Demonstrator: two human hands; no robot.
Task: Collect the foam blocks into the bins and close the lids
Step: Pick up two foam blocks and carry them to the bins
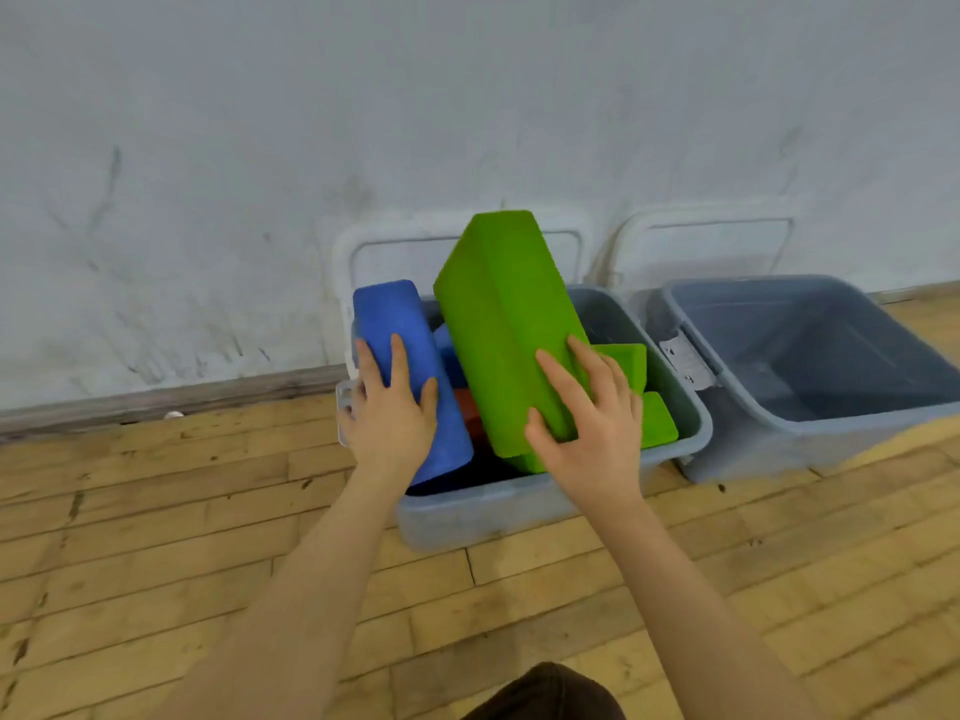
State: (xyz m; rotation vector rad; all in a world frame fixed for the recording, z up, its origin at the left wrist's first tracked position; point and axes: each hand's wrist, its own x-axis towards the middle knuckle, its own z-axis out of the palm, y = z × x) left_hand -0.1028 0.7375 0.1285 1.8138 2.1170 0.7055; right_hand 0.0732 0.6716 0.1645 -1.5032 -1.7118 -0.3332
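The left hand (390, 415) grips the blue foam block (410, 366), fingers spread and curled over its near face, thumb on its right edge. The right hand (589, 426) grips the large green foam block (506, 324), fingers apart across its side, thumb beneath the lower corner. Both blocks stand tilted in the left bin (519, 498), rising above its rim. Beneath them lie more green blocks (660, 423) and an orange block (465, 407), mostly hidden. The right bin (831, 433) stands just beside it, cut off at the frame edge. Both lids (706, 241) lean open against the wall.

Red block (464, 414) mostly hidden behind blue block (410, 366). Right bin (810, 433) cut by frame edge. Bin floor under blocks dark, contents indistinct.
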